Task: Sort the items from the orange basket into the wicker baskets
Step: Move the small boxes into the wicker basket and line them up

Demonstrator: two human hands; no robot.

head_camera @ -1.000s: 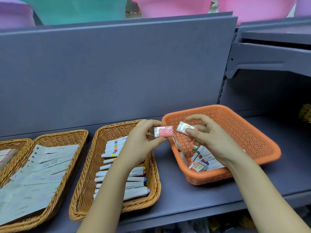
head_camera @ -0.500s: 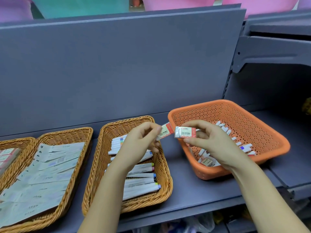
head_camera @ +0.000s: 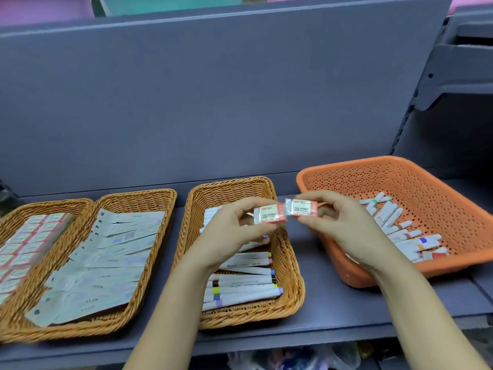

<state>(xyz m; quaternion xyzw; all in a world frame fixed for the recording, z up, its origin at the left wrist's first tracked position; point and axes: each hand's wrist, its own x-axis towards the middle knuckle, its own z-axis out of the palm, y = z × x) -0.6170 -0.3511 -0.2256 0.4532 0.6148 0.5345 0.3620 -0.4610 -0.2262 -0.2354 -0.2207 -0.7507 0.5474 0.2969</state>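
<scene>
Erasers: two wrapped 2B erasers, left eraser (head_camera: 270, 214) and right eraser (head_camera: 302, 208), now end to end and touching above the gap between baskets; half a second ago the left one was tilted behind the other.
Hands: left hand (head_camera: 234, 233) pinches its eraser between thumb and fingers; right hand (head_camera: 344, 231) pinches the other the same way.
View: has swung left, bringing the far-left wicker basket (head_camera: 16, 217) of matching erasers into sight.
Orange basket (head_camera: 378, 166): markers (head_camera: 400, 231) remain inside.
Marker basket (head_camera: 234, 185): directly below the left hand.
Meaning: both erasers look paired for one trip, probably to the far-left basket.
Shelf (head_camera: 333, 311): carries every basket.
</scene>
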